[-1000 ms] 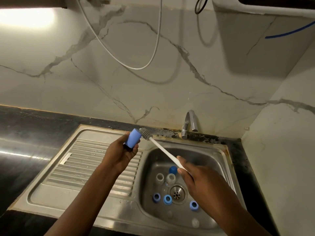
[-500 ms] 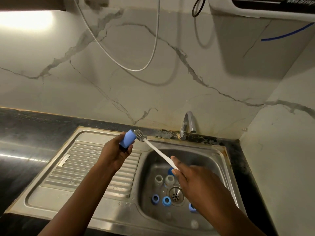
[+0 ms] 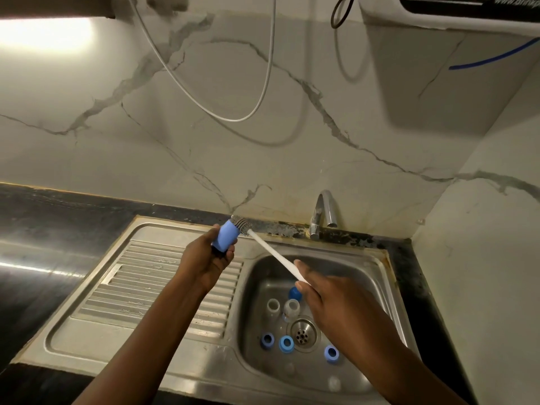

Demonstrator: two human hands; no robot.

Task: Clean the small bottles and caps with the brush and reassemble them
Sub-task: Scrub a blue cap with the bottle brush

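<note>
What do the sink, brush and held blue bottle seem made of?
The sink looks like brushed stainless steel: dull reflections, pressed ribbed drainboard. The brush has a smooth white handle, probably plastic; its grey head is unclear. The blue bottle is matte and opaque, plastic or silicone.

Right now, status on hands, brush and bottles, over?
Left hand grips blue piece; right hand holds brush, bristles at its open end. Blue caps, clear bottles loose in sink. Nothing blocking.
</note>
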